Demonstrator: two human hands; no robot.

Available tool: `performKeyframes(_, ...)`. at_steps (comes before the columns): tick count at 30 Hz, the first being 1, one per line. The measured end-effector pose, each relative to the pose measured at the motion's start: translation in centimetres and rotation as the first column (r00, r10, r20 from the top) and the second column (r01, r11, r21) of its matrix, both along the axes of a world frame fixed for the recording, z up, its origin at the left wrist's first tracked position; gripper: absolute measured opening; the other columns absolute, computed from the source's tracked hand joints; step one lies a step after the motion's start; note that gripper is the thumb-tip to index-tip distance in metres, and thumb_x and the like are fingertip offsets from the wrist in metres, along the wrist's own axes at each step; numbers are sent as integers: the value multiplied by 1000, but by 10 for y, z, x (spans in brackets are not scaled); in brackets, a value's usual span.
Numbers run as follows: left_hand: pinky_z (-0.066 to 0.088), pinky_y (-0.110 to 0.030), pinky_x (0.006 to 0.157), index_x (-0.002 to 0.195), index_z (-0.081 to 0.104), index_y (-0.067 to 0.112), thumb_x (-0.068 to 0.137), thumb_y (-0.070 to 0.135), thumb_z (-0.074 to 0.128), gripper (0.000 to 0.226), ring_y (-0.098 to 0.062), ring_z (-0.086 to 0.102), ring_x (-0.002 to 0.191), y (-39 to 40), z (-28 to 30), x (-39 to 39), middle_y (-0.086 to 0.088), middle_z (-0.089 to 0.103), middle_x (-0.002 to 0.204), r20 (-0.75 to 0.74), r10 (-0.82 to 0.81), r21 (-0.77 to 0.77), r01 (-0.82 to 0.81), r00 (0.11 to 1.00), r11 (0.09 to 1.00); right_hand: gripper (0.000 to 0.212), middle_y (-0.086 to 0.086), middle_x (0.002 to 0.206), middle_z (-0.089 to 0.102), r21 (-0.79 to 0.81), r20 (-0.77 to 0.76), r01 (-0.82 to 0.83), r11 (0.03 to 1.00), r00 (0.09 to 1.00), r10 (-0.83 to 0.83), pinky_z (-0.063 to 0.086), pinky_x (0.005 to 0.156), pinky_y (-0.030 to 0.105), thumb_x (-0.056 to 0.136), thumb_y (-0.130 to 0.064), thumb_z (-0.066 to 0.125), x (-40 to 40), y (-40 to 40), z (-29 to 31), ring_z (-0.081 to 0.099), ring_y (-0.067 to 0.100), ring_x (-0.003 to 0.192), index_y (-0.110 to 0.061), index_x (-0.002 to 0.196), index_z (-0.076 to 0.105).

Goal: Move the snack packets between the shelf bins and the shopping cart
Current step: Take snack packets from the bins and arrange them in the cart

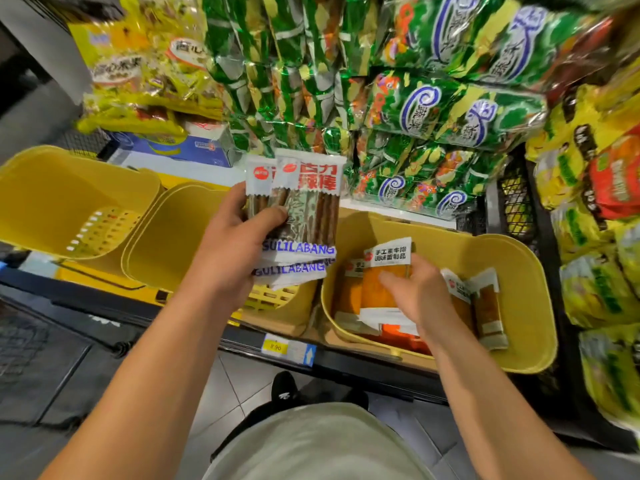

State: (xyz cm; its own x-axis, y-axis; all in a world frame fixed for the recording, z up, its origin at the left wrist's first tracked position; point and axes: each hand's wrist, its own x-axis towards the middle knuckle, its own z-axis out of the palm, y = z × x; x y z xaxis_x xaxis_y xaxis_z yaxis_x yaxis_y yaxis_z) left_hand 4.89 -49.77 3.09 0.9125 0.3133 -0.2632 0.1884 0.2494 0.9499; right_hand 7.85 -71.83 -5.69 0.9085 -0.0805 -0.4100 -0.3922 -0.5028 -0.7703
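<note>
My left hand (235, 244) grips a stack of brown stick-snack packets (304, 209) with white ends, held upright above the middle yellow bin (156, 237). My right hand (420, 292) reaches into the right yellow bin (519, 306) and pinches an orange packet (384, 271) with a white label end. Several more orange packets (488, 306) lie in that bin, some standing at its right side. The shopping cart is not in view.
A third yellow bin (52, 199) sits at far left. Green snack bags (450, 109) and yellow bags (145, 64) fill the shelf above. A black crate (512, 202) with yellow bags stands at right. A price tag (277, 348) marks the shelf edge; tiled floor lies below.
</note>
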Motion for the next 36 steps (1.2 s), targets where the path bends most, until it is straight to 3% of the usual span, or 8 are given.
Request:
performKeyframes(4,55,-28,52,124,61,14,96,-1,54,32,-16,71,66,23,-5,1,0,75,83,-48,23,-107,-28,999,994,43,13,130,58,-221,-193,-240,945,961,199,54,87,38,88,-29,68,5,23,-12,63,27,104,-21,129,58)
performKeyframes(9,61,-34,63,124,60,13,95,-1,54,33,-18,72,73,43,-17,8,-4,76,88,-94,-8,-174,-9,996,985,69,19,151,30,-433,-286,-357,828,925,249,38,110,41,92,-30,62,3,43,-12,39,38,136,-21,152,28)
performKeyframes(12,62,-37,64,125,59,14,96,1,55,32,-19,73,74,50,-23,13,-8,76,95,-126,-64,-199,38,990,979,90,15,149,39,-284,-251,-155,946,964,82,40,106,40,87,-16,68,0,46,-9,44,34,132,-16,156,9)
performKeyframes(15,62,-39,69,125,59,13,96,1,55,32,-21,73,77,53,-28,18,-11,75,101,-140,-109,-207,79,984,975,81,7,125,56,-226,-328,-76,971,945,-2,48,99,39,85,-16,69,-5,49,-7,55,28,116,-11,151,23)
performKeyframes(19,59,-33,61,122,60,18,96,1,55,31,-19,73,74,52,-31,21,-4,76,94,-147,-171,-211,138,974,968,87,9,146,50,-234,-363,-131,963,931,38,42,107,36,88,-20,68,-14,57,-8,50,29,131,-14,158,16)
performKeyframes(25,57,-29,56,123,61,18,96,0,52,34,-17,73,72,51,-31,20,-3,77,91,-146,-214,-211,180,966,961,38,-8,102,65,-145,-123,77,986,988,-95,47,90,35,89,-17,59,-16,49,3,61,15,98,-31,124,52)
performKeyframes(31,58,-31,55,124,61,20,95,0,52,36,-17,72,69,40,-23,14,-2,76,90,-122,-230,-170,208,965,963,43,-13,117,67,209,4,313,927,947,-320,49,102,45,92,-22,62,-23,29,21,62,14,112,-36,131,51)
performKeyframes(36,54,-28,52,124,61,19,94,-1,53,37,-16,72,71,29,-14,-1,-1,76,91,-75,-153,-91,146,985,985,35,-7,108,74,405,-24,311,860,944,-330,54,96,51,90,-22,65,-22,15,32,70,21,104,-37,121,59)
